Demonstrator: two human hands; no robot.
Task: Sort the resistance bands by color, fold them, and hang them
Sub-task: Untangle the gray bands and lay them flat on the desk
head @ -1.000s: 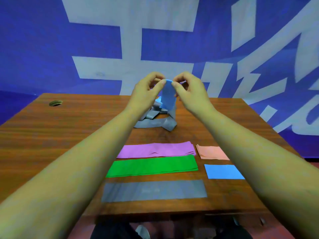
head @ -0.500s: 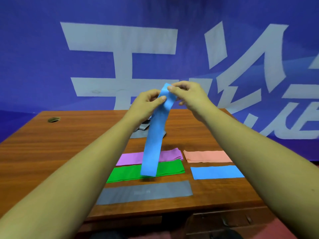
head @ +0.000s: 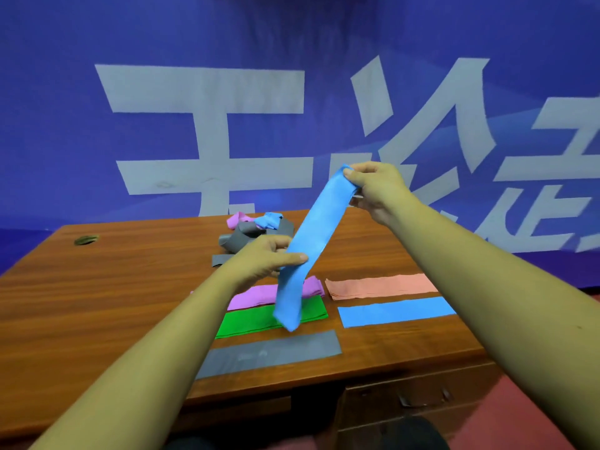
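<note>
A long blue band (head: 316, 228) hangs slanted above the wooden table (head: 113, 287). My right hand (head: 376, 186) pinches its top end, raised high. Lower down, my left hand (head: 263, 261) pinches the band near its middle, thumb across the front. The band's free lower end dangles over the flat bands. Laid flat on the table are a purple band (head: 256, 293), a green band (head: 246, 321), a grey band (head: 269, 354), a pink band (head: 383, 285) and a blue band (head: 396, 311). A tangled pile of grey, blue and purple bands (head: 253, 233) lies at the back.
A blue banner with large white characters (head: 207, 125) fills the wall behind the table. A round cable hole (head: 86, 240) sits at the table's far left. A drawer front (head: 415, 401) shows under the near edge at right, above a red floor.
The left hand has slid down the blue band from the top end to its middle. The right hand has lifted the top end higher and to the right, drawing the band out.
</note>
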